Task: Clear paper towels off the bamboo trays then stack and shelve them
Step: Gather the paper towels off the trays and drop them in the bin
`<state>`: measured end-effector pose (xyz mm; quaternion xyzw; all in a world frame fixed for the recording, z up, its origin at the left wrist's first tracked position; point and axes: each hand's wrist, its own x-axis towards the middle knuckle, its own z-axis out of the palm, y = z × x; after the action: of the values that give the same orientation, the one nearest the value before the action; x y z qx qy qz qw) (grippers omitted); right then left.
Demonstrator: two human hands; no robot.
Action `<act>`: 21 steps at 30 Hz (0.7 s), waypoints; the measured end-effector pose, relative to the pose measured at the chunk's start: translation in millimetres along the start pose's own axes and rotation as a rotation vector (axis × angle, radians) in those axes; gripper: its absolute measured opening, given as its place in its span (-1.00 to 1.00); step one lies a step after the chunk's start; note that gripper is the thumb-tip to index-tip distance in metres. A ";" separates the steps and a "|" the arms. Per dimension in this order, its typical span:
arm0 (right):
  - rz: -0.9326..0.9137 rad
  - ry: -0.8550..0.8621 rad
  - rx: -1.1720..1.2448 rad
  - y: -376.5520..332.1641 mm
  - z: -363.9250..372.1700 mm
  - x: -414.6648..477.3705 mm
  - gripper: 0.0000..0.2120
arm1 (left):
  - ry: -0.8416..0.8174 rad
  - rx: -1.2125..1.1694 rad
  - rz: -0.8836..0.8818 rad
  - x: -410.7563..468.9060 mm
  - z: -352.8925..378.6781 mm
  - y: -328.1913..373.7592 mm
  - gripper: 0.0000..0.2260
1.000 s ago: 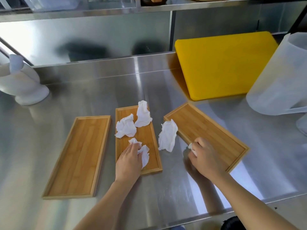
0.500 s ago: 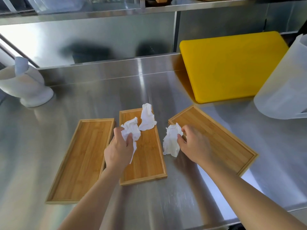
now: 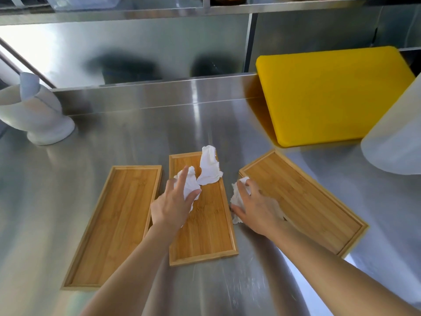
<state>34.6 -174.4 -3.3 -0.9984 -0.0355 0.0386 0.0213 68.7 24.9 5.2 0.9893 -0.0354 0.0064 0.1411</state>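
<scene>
Three bamboo trays lie side by side on the steel counter: a left tray (image 3: 118,224), a middle tray (image 3: 205,238) and an angled right tray (image 3: 303,199). My left hand (image 3: 173,204) hovers over the middle tray, gripping crumpled white paper towels (image 3: 190,184) with the index finger stretched out. One more crumpled paper towel (image 3: 209,166) stands at the far end of the middle tray. My right hand (image 3: 255,207) presses on a crumpled towel (image 3: 237,197) lying on the counter between the middle and right trays, fingers curled over it.
A yellow cutting board (image 3: 330,94) leans against the back wall at right. A translucent plastic jug (image 3: 396,137) stands at the right edge. A white mortar with pestle (image 3: 34,110) sits at the far left. A steel shelf (image 3: 205,8) runs overhead.
My left hand gathered the near towel and a second one off the middle tray and moved toward the far towel. My right hand shifted left onto the towel between the trays.
</scene>
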 end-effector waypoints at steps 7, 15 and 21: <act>0.004 -0.061 -0.106 -2.5 9.1 8.2 -0.59 | -0.074 0.102 0.000 -0.5 3.3 -0.8 -0.63; 0.098 0.077 0.086 -12.2 -7.0 22.3 -0.65 | 0.010 -0.106 -0.092 -1.8 -6.2 -4.9 -0.69; 0.176 0.112 0.340 -27.9 -30.7 57.0 -0.78 | 0.075 -0.274 -0.227 -3.6 -18.9 -22.2 -0.78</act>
<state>91.8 -143.7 24.3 -0.9802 0.0604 -0.0100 0.1882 66.7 51.7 17.0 0.9576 0.0814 0.0223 0.2755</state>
